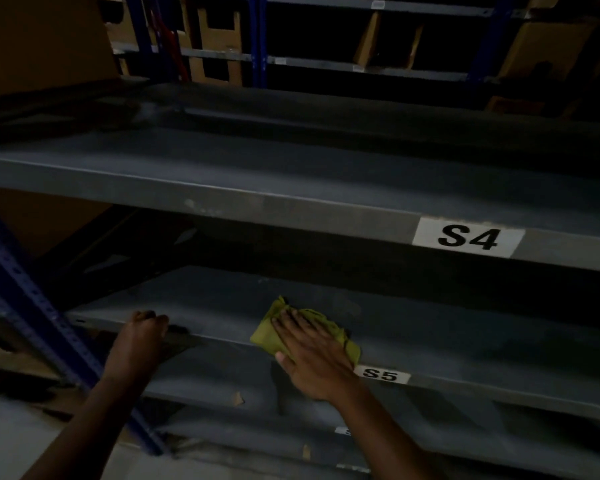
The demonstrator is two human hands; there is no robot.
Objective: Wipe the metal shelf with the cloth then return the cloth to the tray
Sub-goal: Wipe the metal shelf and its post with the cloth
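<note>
right hand [312,355]: flat on the cloth [274,332], fingers [293,323] spread a little, pressing it down
cloth: yellow-green, bunched, on the shelf [465,337] at its front edge, just left of the S5 label [381,374]
left hand [142,341]: fingers curled over the shelf's front lip, near the blue post [32,306]
shelf: grey metal, dim light; tier above carries the S4 label [468,237]
background: cardboard boxes [215,43] on far racks

The crumpled cloth [305,332] is yellow-green against the dull grey metal shelf [465,344]. Its white label [381,374] carries black lettering, and the perforated upright post [32,306] is blue.
</note>
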